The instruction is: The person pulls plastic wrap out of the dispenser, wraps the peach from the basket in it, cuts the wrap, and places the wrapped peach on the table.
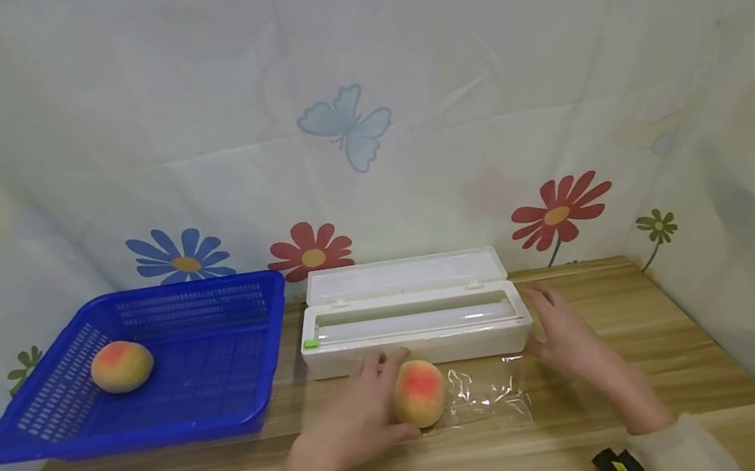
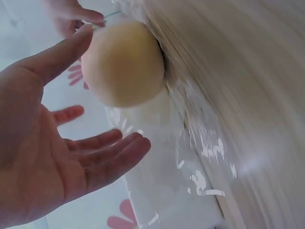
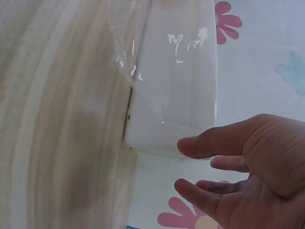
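A peach (image 1: 418, 394) with a red blush sits on a sheet of clear plastic wrap (image 1: 490, 397) drawn out over the table in front of a white wrap dispenser (image 1: 423, 350). My left hand (image 1: 365, 406) is at the peach's left side, its thumb and fingers spread; in the left wrist view the thumb tip overlaps the peach (image 2: 124, 64). At the dispenser's right end is my right hand (image 1: 569, 341), fingers apart. The right wrist view has its thumb (image 3: 209, 143) at the corner of the box, where the film hangs down the front.
A blue plastic basket (image 1: 265, 364) stands on the left with another peach (image 1: 122, 366) inside. The dispenser's lid (image 1: 405, 275) is raised at the back, showing the film roll (image 1: 411, 322); a green slider (image 1: 311, 344) sits at its left. Behind the table hangs a flower-print cloth (image 1: 409, 199).
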A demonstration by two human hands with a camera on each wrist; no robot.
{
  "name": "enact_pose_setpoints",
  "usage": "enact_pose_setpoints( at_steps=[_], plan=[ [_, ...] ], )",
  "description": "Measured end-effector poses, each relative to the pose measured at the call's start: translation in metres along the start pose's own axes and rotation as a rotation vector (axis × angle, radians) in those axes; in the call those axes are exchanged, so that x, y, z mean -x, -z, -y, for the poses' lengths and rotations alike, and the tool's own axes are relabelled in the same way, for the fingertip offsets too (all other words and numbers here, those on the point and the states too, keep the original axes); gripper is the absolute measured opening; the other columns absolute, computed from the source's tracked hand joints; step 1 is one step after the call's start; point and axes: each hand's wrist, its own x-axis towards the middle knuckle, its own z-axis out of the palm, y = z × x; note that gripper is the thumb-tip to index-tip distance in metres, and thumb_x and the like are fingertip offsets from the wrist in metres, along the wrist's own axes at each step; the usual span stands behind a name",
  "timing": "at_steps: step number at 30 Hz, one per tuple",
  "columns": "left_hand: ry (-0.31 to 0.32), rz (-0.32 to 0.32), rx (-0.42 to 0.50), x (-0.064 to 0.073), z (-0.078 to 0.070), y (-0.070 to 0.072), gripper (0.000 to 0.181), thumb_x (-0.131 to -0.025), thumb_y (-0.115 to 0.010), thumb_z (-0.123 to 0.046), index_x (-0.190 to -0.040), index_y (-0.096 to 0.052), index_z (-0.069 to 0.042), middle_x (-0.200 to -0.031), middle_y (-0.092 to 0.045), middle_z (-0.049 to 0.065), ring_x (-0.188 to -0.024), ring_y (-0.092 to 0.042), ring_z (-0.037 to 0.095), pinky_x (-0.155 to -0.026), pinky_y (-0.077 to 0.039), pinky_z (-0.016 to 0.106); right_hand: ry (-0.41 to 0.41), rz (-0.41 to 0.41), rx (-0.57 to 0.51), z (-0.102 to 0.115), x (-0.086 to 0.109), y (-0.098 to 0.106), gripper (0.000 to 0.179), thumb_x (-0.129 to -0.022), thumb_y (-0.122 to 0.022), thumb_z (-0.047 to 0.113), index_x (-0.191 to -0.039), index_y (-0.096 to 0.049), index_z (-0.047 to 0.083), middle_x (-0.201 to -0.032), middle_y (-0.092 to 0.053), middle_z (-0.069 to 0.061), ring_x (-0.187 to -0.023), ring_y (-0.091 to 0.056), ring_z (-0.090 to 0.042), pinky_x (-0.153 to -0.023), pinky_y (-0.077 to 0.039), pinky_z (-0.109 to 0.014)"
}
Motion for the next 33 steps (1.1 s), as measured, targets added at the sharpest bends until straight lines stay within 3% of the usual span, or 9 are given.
enact_pose_setpoints(
  at_steps=[3,6,12,21,30,33],
  plan=[
    [0.001,0.020,-0.002,-0.004,-0.007,-0.005,0.095,-0.079,-0.091,-0.037,-0.156,-0.038,-0.023,-0.153,-0.036,0.022,-0.133,-0.048,0.038,-0.090,-0.055,0.052,-0.022,0.032,-0.025,-0.004,-0.001,-0.002,0.068,-0.082,-0.073,-0.015,-0.142,-0.043,-0.014,-0.141,-0.043,-0.038,-0.124,-0.049,-0.054,-0.096,-0.049,-0.062],
    [-0.025,0.028,-0.041,-0.008,-0.013,-0.012,0.095,-0.076,-0.093,-0.030,-0.155,-0.041,-0.024,-0.152,-0.034,0.021,-0.131,-0.048,0.036,-0.087,-0.057,0.047,-0.034,0.055,-0.059,-0.006,-0.001,-0.004,0.066,-0.084,-0.073,-0.014,-0.143,-0.042,-0.016,-0.141,-0.044,-0.037,-0.121,-0.053,-0.052,-0.089,-0.055,-0.055],
    [-0.063,0.002,-0.173,-0.013,-0.019,-0.022,0.096,-0.072,-0.096,-0.026,-0.150,-0.042,-0.018,-0.137,-0.041,0.015,-0.121,-0.050,0.030,-0.072,-0.058,0.036,-0.032,0.075,-0.060,-0.007,-0.002,-0.006,0.067,-0.086,-0.072,-0.011,-0.144,-0.040,-0.019,-0.135,-0.050,-0.037,-0.116,-0.058,-0.049,-0.090,-0.055,-0.054],
    [-0.094,0.021,-0.395,-0.017,-0.028,-0.021,0.101,-0.068,-0.098,-0.032,-0.148,-0.040,-0.009,-0.131,-0.047,0.017,-0.115,-0.055,0.030,-0.069,-0.059,0.033,-0.006,0.075,-0.045,-0.007,-0.003,-0.006,0.068,-0.084,-0.075,-0.008,-0.142,-0.042,-0.018,-0.133,-0.052,-0.037,-0.112,-0.060,-0.046,-0.089,-0.055,-0.053],
    [-0.130,0.021,-0.489,-0.024,-0.025,-0.022,0.093,-0.074,-0.095,-0.029,-0.145,-0.042,-0.003,-0.126,-0.046,0.014,-0.110,-0.056,0.029,-0.069,-0.058,0.028,0.001,0.103,-0.051,-0.005,-0.003,-0.005,0.070,-0.086,-0.075,-0.005,-0.145,-0.039,-0.017,-0.135,-0.050,-0.038,-0.113,-0.060,-0.047,-0.089,-0.055,-0.054],
    [-0.149,-0.002,-0.517,-0.026,-0.023,-0.023,0.088,-0.074,-0.095,-0.027,-0.143,-0.045,-0.003,-0.122,-0.048,0.013,-0.106,-0.058,0.027,-0.066,-0.057,0.027,-0.012,0.105,-0.032,-0.001,-0.001,-0.003,0.072,-0.087,-0.076,-0.001,-0.146,-0.038,-0.016,-0.138,-0.046,-0.039,-0.118,-0.055,-0.051,-0.094,-0.051,-0.060]
  ],
)
